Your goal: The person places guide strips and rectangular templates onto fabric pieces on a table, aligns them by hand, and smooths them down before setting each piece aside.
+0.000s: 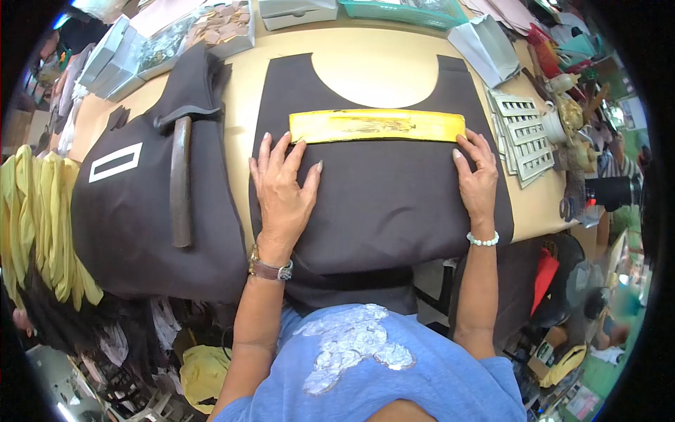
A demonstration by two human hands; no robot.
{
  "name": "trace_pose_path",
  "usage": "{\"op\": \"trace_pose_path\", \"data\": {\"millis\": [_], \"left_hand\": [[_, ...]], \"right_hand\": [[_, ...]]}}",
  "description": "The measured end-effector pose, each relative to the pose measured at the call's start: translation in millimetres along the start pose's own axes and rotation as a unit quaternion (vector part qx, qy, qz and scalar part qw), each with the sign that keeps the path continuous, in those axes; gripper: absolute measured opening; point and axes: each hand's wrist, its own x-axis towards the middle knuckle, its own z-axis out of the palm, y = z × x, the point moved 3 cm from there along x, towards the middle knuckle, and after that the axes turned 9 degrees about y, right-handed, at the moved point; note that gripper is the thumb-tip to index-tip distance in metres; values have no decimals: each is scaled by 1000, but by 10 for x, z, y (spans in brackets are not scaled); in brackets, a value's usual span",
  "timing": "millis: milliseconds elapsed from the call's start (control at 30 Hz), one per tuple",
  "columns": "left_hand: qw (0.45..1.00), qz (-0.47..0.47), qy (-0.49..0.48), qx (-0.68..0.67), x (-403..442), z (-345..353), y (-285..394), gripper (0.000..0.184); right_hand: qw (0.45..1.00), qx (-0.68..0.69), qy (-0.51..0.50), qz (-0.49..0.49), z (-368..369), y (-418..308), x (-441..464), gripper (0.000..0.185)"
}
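A dark garment panel (365, 211) with a scooped neckline lies flat on the table in front of me. Across its chest sits a yellow strip (330, 126) with dark scuffs along its middle. My left hand (285, 190) rests on the cloth with its fingers apart, the fingertips at the strip's lower left end. At the opposite end, my right hand (479, 172) touches the lower right corner with its fingertips, thumb and fingers apart. Neither hand has its fingers wrapped round anything.
Left of the panel, a hammer (181, 183) lies on a stack of dark cloth (148, 232) beside a white rectangular frame (115, 162). Slotted plates (524, 133) are stacked at right. Boxes (485, 49) and a teal tray (404, 10) line the back. Yellow cloths (42, 218) hang at far left.
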Motion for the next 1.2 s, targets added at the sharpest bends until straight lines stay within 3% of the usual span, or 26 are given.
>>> {"op": "trace_pose_path", "data": {"millis": [1200], "left_hand": [[1000, 3, -9, 1, 21, -25, 55, 39]], "right_hand": [[999, 9, -1, 31, -26, -44, -8, 27]]}}
